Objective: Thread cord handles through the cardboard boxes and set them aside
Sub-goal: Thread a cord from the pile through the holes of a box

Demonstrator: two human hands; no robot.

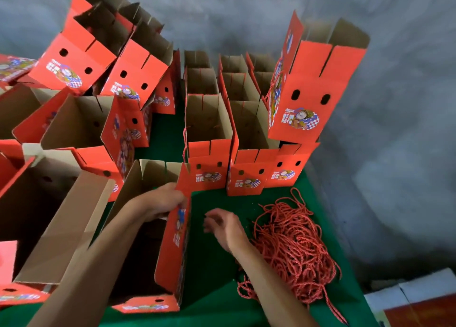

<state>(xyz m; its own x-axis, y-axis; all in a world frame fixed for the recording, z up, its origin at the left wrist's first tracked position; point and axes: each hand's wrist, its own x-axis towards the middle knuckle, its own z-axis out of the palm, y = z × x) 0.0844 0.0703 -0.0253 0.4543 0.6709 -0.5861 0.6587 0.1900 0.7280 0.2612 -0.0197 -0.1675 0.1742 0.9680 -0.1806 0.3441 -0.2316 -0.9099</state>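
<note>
Fingers of our left hand point(164, 201) curl over the top edge of an open red cardboard box point(172, 247) at lower centre, gripping it. Our right hand point(223, 224) hovers open and blurred just right of it, holding nothing, over the green tabletop point(212, 260). Beside it, lower right, lies a tangled pile of red cords point(293, 250). More open red boxes point(209, 139) crowd the upper frame.

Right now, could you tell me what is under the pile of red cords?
The cords lie on the green table cover. The right forearm hides their near left edge.
</note>
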